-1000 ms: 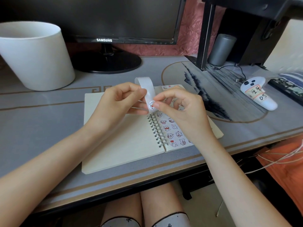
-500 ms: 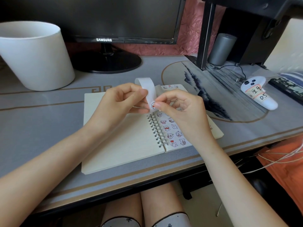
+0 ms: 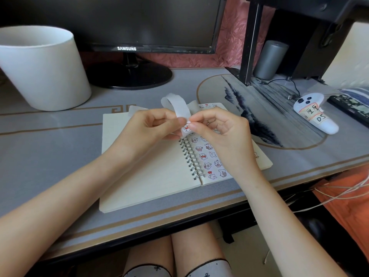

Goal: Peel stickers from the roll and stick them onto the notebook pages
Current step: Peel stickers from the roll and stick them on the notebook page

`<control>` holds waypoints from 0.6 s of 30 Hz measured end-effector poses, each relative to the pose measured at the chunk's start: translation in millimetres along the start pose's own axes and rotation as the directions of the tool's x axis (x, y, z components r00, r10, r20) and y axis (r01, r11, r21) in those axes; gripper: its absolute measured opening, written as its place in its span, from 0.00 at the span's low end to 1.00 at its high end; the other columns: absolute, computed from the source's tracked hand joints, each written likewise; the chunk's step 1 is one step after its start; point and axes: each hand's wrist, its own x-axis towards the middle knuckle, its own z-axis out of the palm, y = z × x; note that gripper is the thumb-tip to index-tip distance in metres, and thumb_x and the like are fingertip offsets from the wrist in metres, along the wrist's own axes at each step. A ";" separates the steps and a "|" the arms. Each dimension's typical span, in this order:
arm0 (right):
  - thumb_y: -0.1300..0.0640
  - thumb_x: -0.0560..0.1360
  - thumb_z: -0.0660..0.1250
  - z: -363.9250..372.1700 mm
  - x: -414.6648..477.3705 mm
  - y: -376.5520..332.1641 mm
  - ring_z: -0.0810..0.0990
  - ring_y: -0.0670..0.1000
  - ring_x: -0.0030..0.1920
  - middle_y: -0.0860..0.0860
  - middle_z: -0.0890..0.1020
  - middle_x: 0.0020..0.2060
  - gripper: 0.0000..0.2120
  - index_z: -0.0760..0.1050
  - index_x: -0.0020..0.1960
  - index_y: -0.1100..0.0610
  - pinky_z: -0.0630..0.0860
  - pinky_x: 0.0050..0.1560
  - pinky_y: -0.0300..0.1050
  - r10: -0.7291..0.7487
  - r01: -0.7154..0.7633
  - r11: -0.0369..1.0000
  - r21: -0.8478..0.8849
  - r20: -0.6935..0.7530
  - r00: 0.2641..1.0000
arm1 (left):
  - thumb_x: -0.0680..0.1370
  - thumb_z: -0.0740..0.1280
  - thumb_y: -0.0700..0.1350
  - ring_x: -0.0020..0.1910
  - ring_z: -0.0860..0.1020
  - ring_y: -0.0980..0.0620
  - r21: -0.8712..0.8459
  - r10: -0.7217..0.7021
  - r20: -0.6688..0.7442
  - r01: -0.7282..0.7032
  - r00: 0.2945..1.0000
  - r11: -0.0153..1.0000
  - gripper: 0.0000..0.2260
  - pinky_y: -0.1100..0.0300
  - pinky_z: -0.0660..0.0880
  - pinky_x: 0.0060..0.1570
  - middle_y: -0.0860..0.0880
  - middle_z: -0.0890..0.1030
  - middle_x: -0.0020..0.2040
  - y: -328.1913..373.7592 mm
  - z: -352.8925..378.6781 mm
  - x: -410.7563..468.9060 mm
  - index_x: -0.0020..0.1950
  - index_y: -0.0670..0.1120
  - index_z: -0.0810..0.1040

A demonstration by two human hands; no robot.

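Sticker strip (image 3: 178, 108) loops above the open notebook (image 3: 149, 176) on the worktop (image 3: 50, 156). The left hand (image 3: 147, 128) pinches it. The right hand (image 3: 219, 132) has its fingers (image 3: 196, 119) nipping a bear sticker (image 3: 186, 128) at its end.

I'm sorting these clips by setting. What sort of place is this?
Probably a home computer desk: a Samsung monitor stands at the back, what looks like a keyboard lies at the right edge, and a spiral notebook lies open on a printed desk mat.
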 end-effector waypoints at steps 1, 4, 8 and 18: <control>0.64 0.70 0.73 0.1 0.1 0.2 0.81 0.52 0.41 0.51 0.84 0.39 0.05 0.82 0.45 0.56 0.78 0.48 0.48 -0.001 0.001 1.000 -0.006 -0.001 1.000 | 0.71 0.68 0.46 0.39 0.80 0.54 0.004 -0.003 -0.004 0.003 1.000 1.000 0.08 0.59 0.79 0.51 0.45 0.82 0.38 -0.1 -0.1 0.3 0.42 0.43 0.82; 0.64 0.70 0.73 -0.4 0.1 0.6 0.81 0.53 0.41 0.52 0.84 0.39 0.05 0.82 0.44 0.57 0.78 0.48 0.49 0.001 -0.001 1.000 -0.023 -0.001 1.000 | 0.74 0.68 0.42 0.39 0.81 0.53 0.010 -0.002 -0.019 0.002 1.000 1.000 0.05 0.60 0.80 0.48 0.44 0.82 0.38 -0.2 0.9 0.0 0.42 0.42 0.82; 0.64 0.70 0.73 -0.9 -0.5 0.3 0.81 0.51 0.41 0.50 0.84 0.39 0.05 0.81 0.44 0.57 0.78 0.47 0.47 -0.004 0.004 0.998 -0.058 0.001 1.000 | 0.74 0.68 0.41 0.38 0.81 0.55 0.009 0.004 -0.027 -0.004 1.000 1.000 0.05 0.62 0.80 0.46 0.47 0.83 0.35 -0.2 1.7 -0.7 0.41 0.43 0.82; 0.63 0.72 0.71 -0.6 -3.5 -0.5 0.74 0.41 0.37 0.47 0.80 0.39 0.03 0.80 0.43 0.57 0.71 0.39 0.37 -0.063 0.068 0.972 -0.223 0.029 0.998 | 0.75 0.68 0.39 0.35 0.82 0.56 -0.007 -0.030 -0.051 0.030 0.998 1.000 0.05 0.67 0.78 0.39 0.49 0.83 0.33 0.8 3.4 -0.7 0.41 0.41 0.82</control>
